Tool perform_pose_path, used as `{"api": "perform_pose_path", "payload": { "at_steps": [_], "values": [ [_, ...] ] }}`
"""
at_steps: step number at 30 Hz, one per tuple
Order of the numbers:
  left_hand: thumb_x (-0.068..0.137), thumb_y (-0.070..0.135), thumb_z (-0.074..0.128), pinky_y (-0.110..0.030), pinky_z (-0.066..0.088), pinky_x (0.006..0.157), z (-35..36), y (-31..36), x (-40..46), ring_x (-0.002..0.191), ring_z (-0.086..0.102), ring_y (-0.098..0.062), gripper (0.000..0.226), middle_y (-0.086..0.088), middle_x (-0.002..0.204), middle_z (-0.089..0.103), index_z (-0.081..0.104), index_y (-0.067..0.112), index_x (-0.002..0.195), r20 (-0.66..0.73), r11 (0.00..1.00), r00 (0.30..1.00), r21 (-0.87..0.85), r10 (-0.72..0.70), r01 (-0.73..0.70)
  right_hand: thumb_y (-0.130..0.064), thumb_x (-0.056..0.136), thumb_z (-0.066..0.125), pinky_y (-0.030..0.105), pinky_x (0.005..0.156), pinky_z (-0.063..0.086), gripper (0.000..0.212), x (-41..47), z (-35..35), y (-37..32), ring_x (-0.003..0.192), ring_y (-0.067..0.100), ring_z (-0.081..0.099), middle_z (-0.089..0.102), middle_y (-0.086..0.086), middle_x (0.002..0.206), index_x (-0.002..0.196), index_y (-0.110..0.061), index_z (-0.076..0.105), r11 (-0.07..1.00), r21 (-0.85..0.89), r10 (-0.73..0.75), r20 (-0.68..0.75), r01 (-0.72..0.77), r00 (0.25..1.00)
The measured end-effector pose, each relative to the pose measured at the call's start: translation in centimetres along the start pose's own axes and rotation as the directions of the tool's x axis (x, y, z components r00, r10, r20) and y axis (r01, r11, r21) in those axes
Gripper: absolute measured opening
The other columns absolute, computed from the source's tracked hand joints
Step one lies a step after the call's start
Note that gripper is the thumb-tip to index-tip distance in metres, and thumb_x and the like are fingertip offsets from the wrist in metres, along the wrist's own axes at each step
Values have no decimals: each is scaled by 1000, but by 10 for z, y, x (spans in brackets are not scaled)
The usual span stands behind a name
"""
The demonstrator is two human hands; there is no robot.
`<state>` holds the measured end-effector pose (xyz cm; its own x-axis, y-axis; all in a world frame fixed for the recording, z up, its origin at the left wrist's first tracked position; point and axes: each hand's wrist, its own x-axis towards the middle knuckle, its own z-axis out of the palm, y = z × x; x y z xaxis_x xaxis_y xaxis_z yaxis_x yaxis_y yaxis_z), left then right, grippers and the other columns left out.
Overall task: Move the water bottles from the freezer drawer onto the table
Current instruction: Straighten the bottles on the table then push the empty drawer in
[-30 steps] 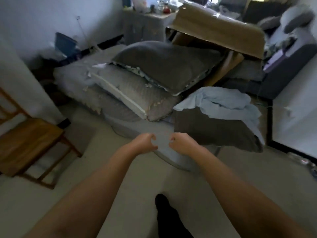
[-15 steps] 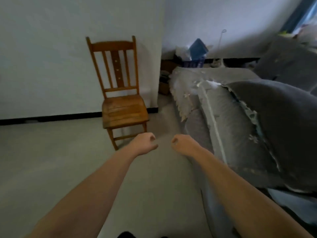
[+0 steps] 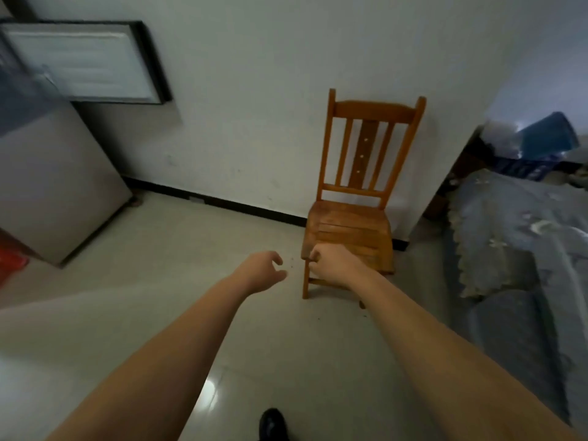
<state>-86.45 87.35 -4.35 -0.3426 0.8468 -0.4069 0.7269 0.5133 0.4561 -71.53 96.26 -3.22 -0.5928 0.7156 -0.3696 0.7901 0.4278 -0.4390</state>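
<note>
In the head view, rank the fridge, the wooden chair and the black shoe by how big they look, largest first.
1. Fridge, cut off by the frame's left edge.
2. Wooden chair.
3. Black shoe, only partly in frame.
The fridge stands nearer the camera, so its lead over the chair is unsure.

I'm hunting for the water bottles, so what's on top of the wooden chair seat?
The chair seat shows bare wood, no bottles. The right hand covers its front left corner. Both hands are empty; the left hand hangs over the floor.
</note>
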Motion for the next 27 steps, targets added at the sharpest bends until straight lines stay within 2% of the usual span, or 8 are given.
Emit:
{"api": "perform_pose_path", "payload": {
  "at_steps": [3,5,10,14,17,20,24,27],
  "values": [
    [90,35,60,-33,45,95,-41,-23,30,112,59,-24,42,-8,123,63,55,15,126,-42,1000,999,-3,-13,13,-29,95,48,36,90,53,32,40,-10,-38,105,20,60,63,3,120,123,-19,60,999,-18,-26,1,26,1000],
    [90,35,60,-33,46,95,-63,-41,48,111,59,-24,42,-9,122,64,55,15,126,-70,1000,997,-13,-26,25,-28,95,47,36,92,51,34,68,-14,-65,108,21,59,62,4,123,126,-18,58,997,-43,-56,24,57,998],
    [89,37,61,-33,46,96,-100,-86,84,111,59,-23,41,-7,122,63,57,15,124,-126,994,988,-63,-93,86,-26,95,48,38,90,52,32,132,-18,-119,103,24,62,63,9,121,121,-12,62,983,-95,-151,57,156,987],
    [89,35,61,-34,46,96,-129,-123,114,111,58,-24,40,-8,121,63,57,14,123,-136,983,978,-110,-160,146,-25,95,49,39,95,49,35,188,-19,-155,112,27,59,61,11,128,123,-9,61,960,-156,-216,107,231,971],
    [89,34,61,-34,46,96,-155,-149,148,111,58,-25,38,-9,121,63,58,14,121,-155,970,963,-138,-219,198,-24,95,49,40,93,49,34,239,-23,-182,109,29,60,62,14,126,121,-6,62,942,-179,-263,135,284,955],
    [89,33,61,-35,47,95,-181,-165,186,108,59,-25,37,-9,120,62,57,14,121,-172,957,950,-177,-259,229,-26,95,49,36,94,49,36,288,-32,-204,114,28,58,60,11,129,125,-10,60,931,-183,-290,155,316,944],
    [89,32,61,-32,45,95,-228,-181,237,110,58,-24,38,-9,120,62,57,13,122,-202,936,928,-231,-314,266,-24,92,48,38,96,48,34,363,-51,-239,114,27,58,62,9,125,119,-11,63,914,-196,-324,181,357,929],
    [89,30,62,-35,46,97,-261,-198,266,110,58,-25,37,-10,118,63,58,13,121,-246,901,894,-322,-376,291,-21,89,46,42,91,52,33,410,-59,-269,105,32,61,66,15,116,112,-4,64,895,-191,-367,202,404,908]
  ]
}}
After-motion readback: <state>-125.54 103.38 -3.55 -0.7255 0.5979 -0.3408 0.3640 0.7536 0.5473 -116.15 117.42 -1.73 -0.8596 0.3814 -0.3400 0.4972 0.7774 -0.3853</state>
